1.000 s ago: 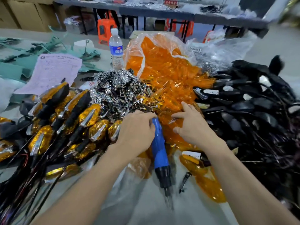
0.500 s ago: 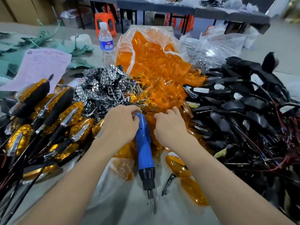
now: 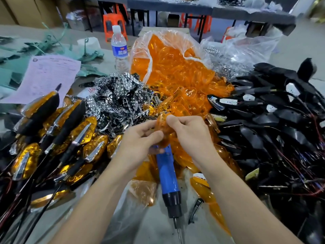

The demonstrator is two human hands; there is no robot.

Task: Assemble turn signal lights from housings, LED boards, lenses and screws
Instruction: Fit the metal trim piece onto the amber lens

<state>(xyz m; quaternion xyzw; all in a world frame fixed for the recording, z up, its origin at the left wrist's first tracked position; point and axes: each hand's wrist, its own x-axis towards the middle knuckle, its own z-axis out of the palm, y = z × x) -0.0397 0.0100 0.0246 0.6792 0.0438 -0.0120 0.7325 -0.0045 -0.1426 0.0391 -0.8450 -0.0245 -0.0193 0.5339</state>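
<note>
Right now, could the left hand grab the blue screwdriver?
Probably yes, but not at once. The screwdriver lies just below the left hand with its handle uncovered. That hand and the right hand are both pinching an orange lens, so it would have to let go first.

A long far table with a dark grey top and thin black legs runs across the back of the room, its surface cluttered. Under it stand orange plastic stools, one on the left and more towards the middle, with a small cardboard box on the ground between them. Large brown cardboard boxes are stacked at the far left. The floor is plain grey concrete, showing on the right. The near table has a dull grey top. The light is soft and even, with no hard shadows. At the far right corner the view is bright and blurred.
</note>
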